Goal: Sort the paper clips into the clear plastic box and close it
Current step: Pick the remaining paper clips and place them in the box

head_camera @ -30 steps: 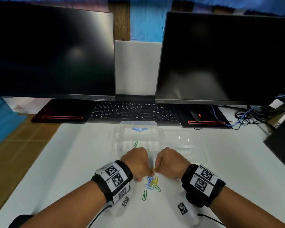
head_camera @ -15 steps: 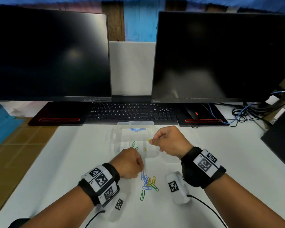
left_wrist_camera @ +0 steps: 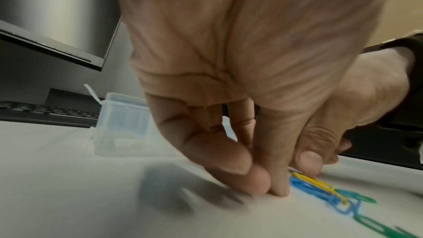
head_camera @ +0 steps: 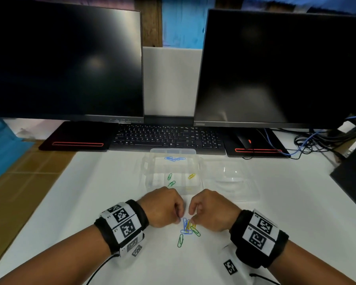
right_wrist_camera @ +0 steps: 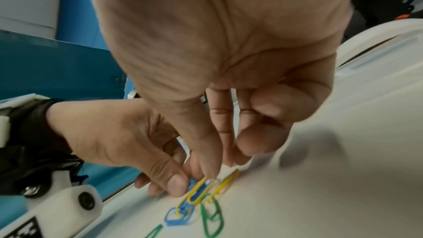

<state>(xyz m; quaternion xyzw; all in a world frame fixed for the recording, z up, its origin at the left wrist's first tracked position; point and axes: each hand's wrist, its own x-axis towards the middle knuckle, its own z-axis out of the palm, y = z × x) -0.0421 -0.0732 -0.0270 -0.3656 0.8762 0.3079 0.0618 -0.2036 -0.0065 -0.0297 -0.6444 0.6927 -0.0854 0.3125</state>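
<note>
A loose pile of blue, yellow and green paper clips (head_camera: 187, 227) lies on the white table, just in front of the clear plastic box (head_camera: 146, 182). Both hands meet over the pile. My left hand (head_camera: 179, 220) pinches the end of a blue clip (right_wrist_camera: 191, 182) between thumb and fingertips. My right hand (head_camera: 192, 221) presses thumb and forefinger onto a yellow clip (right_wrist_camera: 196, 189) that lies across the blue ones. The box holds blue clips (head_camera: 175, 159) in its far compartment, green clips (head_camera: 170, 179) near the middle and a yellow clip (head_camera: 191, 176) on the right. Its lid (head_camera: 230, 182) lies open to the right.
A black keyboard (head_camera: 167, 138) and two dark monitors (head_camera: 66, 62) stand behind the box. A mouse (head_camera: 245, 140) and a tangle of cables (head_camera: 321, 140) are at the back right. A lone green clip (head_camera: 180, 240) lies nearest me.
My right hand went out over the box with a yellow clip and has come back down to the pile; a yellow clip now lies in the box's right compartment. My left hand stayed at the pile.
</note>
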